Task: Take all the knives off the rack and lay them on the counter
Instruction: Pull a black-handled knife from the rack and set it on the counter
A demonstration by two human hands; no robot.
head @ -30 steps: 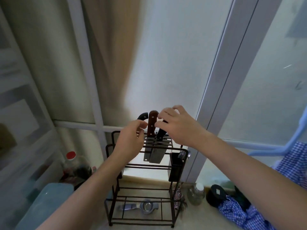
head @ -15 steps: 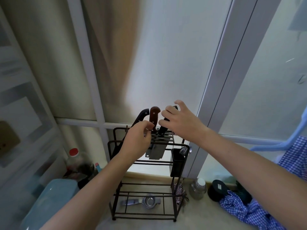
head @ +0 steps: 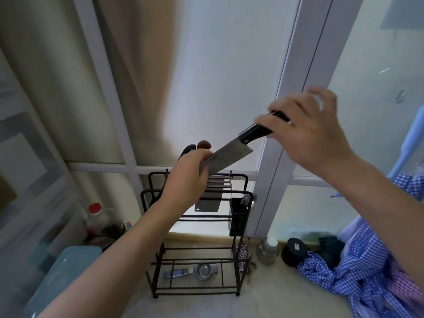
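A black wire rack [head: 238, 195] stands on the beige counter [head: 263, 297] by the window. My right hand [head: 314, 131] grips the black handle of a wide-bladed knife [head: 226, 158], held above the rack with the blade slanting down-left. My left hand [head: 187, 180] is curled at the rack's top, around a curved black-handled knife [head: 188, 148] whose handle end sticks out above the fingers; these fingers touch the raised blade. Beside it is a brown-handled knife [head: 204, 144]. A cleaver blade [head: 207, 205] hangs in the slots below; which handle it belongs to is hidden.
A black utensil cup [head: 237, 218] hangs on the rack's right side, a metal squeezer [head: 199, 270] lies on its bottom shelf. A blue container [head: 62, 271] and red-capped bottle [head: 95, 216] sit left. A glass jar [head: 268, 250], black lid [head: 294, 251] and checked cloth [head: 355, 271] lie right.
My right hand has pulled the wide-bladed knife up and to the right, out of the rack's slots. My left hand has stayed at the rack top.
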